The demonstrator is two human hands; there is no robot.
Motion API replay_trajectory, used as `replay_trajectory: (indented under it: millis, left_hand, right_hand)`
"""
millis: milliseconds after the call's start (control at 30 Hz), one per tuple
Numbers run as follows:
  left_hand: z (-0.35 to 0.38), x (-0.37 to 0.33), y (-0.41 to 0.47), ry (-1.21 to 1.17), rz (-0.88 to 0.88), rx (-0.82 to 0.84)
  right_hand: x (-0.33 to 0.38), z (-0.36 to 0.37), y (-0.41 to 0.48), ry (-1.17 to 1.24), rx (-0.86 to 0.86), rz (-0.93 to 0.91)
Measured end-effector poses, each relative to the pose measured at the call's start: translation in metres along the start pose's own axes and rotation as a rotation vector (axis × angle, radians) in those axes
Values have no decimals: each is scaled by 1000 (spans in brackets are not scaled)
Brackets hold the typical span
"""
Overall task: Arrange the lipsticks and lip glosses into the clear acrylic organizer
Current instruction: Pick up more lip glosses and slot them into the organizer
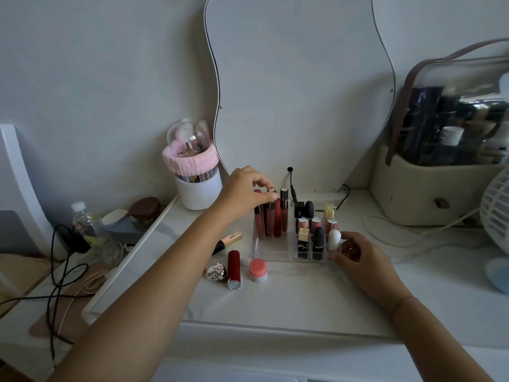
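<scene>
The left hand (245, 190) pinches a lip gloss (270, 219) (upright in the organizer (271, 252)); right hand (360, 257) grips its corner

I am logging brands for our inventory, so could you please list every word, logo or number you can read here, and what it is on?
"YSL" monogram: black and gold lipstick in the clear organizer's front row.
"YSL" monogram, fainter: black lipstick in the back row.
Too blurred to read: the mark on the gold-capped tube and the print on the red lipstick.
</scene>
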State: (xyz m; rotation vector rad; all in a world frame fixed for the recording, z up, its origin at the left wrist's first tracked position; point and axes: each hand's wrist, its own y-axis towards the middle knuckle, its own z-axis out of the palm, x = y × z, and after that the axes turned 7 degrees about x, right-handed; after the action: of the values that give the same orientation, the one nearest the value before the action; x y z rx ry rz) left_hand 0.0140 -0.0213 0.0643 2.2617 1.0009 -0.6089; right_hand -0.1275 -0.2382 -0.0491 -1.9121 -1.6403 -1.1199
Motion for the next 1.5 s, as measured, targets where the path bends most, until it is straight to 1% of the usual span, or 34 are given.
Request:
replay_trajectory:
  millis: [167,333,433,500,600,733,800,833,900,1033,1100,1233,1300,1400,1500]
  left_hand:
    - [8,7,1,71,-36,6]
    - [8,12,1,58,-34,-11]
    - [5,14,0,61,-27,6]
    - [1,17,-2,22,-20,8]
    - [-8,27,-11,-60,-33,-47]
    - [-22,51,-28,-123,-70,-169]
    - [-23,63,-36,-77,-125,-217]
    - [-22,68,-40,-6,-165,-217]
    - [-16,75,-44,171,-256,-140]
    - [4,77,-49,413,-406,176]
    - [12,78,-50,464,-417,207]
    - [17,76,-49,396,-423,166]
    - [10,73,-51,321,-398,115]
    - [-15,60,-53,69,-319,-32]
    - [-40,32,-52,-208,-170,-117]
  right_hand:
    - [1,-1,0,1,2,-1]
    - [1,-1,0,-1,-2,1]
    - [0,-1,0,-10,0,-2]
    - [-1,0,0,-13,-1,0]
    - [-1,0,1,-22,-2,0]
    - [-1,0,1,-31,-10,0]
    - [-2,0,1,-44,-10,-3]
    - [-2,0,1,-48,-11,-3]
    - [-2,0,1,-51,-7,-4]
    - [-2,-1,2,-37,5,-1]
    - [-2,-1,2,-32,6,-1]
    - [-2,-1,1,-32,8,3]
    - [-2,-1,1,-33,15,1]
    - [-3,0,2,-32,19,-4]
    - [-4,0,2,-32,16,-4]
